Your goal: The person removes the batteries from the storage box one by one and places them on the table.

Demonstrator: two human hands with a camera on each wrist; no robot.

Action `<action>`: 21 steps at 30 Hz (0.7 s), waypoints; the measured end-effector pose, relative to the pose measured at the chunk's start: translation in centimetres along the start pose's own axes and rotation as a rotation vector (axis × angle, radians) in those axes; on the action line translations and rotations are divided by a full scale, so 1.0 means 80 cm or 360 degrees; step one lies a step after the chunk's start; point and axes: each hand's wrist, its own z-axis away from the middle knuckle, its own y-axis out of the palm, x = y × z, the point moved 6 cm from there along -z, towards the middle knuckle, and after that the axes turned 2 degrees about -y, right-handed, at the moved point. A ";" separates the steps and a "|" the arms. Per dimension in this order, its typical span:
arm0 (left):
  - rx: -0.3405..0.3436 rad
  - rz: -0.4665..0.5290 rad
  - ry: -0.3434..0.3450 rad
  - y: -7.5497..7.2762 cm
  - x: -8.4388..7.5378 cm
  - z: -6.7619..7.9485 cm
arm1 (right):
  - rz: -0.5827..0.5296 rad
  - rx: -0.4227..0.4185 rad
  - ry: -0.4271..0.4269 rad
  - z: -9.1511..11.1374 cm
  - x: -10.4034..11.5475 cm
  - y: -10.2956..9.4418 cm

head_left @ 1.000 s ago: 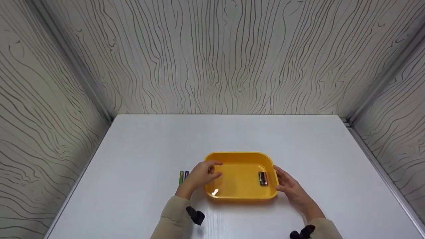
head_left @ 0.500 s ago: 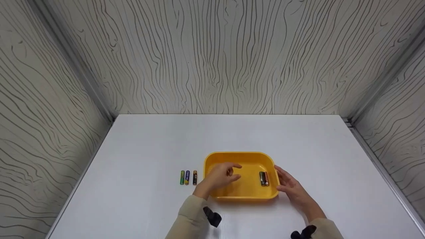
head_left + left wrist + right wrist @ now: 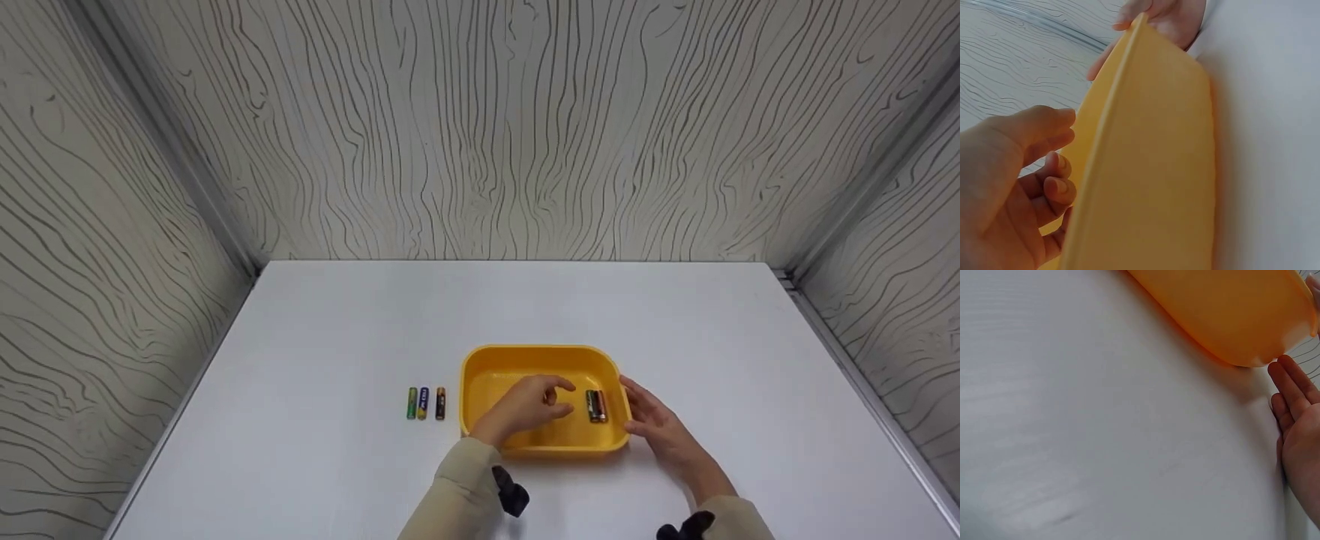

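A yellow tray (image 3: 480, 375) stands on the table, with two batteries (image 3: 595, 406) side by side near its right end. Over the tray floor is my left hand (image 3: 529, 405), fingers loosely bent and thumb apart from the index finger. It shows nothing held, in the head view or the left wrist view. The two batteries lie just right of its fingertips. My right hand (image 3: 660, 424) rests against the tray's right end, its fingers mostly straight in the right wrist view. Left of the tray lie a green battery (image 3: 412, 403), a blue battery (image 3: 423, 403) and a black battery (image 3: 440, 403).
The white table (image 3: 337, 322) runs back to a wood-grain patterned panel (image 3: 480, 150). Similar panels close off the left and right sides. A black wrist mount (image 3: 510, 491) sits on the left sleeve.
My left hand has moved right across the tray, from its left rim toward the two batteries, uncovering the black battery on the table. My right hand stays at the tray's right end.
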 end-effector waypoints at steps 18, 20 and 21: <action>-0.0127 0.0037 -0.0163 0.034 -0.007 -0.027 | -0.0027 0.0054 -0.0005 0.002 0.001 0.002; -0.0141 0.0024 -0.0183 0.036 -0.006 -0.029 | -0.0018 0.0048 0.0002 0.003 0.001 0.002; -0.0145 0.0013 -0.0198 0.038 -0.006 -0.030 | -0.0011 0.0041 0.0007 0.003 0.001 0.002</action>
